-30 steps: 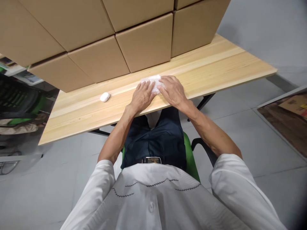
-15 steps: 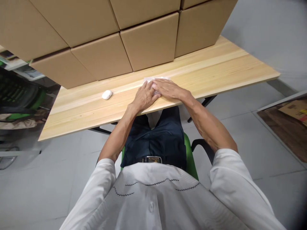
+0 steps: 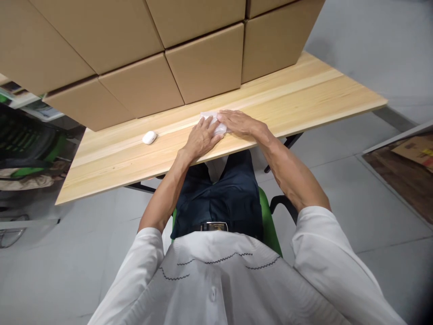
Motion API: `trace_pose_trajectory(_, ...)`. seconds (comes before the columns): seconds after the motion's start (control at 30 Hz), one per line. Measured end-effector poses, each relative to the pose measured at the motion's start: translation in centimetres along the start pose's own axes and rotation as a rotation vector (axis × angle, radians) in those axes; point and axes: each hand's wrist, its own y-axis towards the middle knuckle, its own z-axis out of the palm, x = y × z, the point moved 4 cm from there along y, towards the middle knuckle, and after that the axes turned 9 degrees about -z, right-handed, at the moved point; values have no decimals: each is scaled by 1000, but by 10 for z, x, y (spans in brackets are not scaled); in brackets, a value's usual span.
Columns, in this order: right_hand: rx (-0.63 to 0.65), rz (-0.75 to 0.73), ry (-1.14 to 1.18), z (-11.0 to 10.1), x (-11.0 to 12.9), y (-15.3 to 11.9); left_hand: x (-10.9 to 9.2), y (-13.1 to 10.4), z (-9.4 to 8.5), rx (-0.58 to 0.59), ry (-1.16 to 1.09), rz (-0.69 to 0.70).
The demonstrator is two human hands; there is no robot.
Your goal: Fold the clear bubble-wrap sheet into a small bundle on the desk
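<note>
A thin, whitish, crumpled sheet (image 3: 220, 128) lies on the wooden table (image 3: 297, 101) near its front edge. My left hand (image 3: 202, 137) lies flat on the sheet's left part, fingers apart and pointing away from me. From the right, my right hand (image 3: 237, 123) rests palm down over the sheet's right part, its fingers stretched out towards my left hand. Part of the sheet is hidden under both hands. A small white rounded case (image 3: 149, 137) sits on the table to the left of my left hand.
Large brown cardboard boxes (image 3: 206, 67) are stacked along the table's far side. A black and green chair (image 3: 30, 140) stands at the left. On the floor at the right is a framed area holding a cardboard piece (image 3: 417, 151).
My hands have moved slightly apart, so more of the whitish sheet shows between them. The view has shifted a little.
</note>
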Motion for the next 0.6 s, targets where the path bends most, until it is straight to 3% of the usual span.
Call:
trace_pose_trajectory(0.23,-86,-18,-97,-13,7,-11,-1,-8,-8,5,15,-5)
trace_pose_trajectory(0.6,-136,-46,-111,-14,37,-73,5,-32,-18,-74,-117,63)
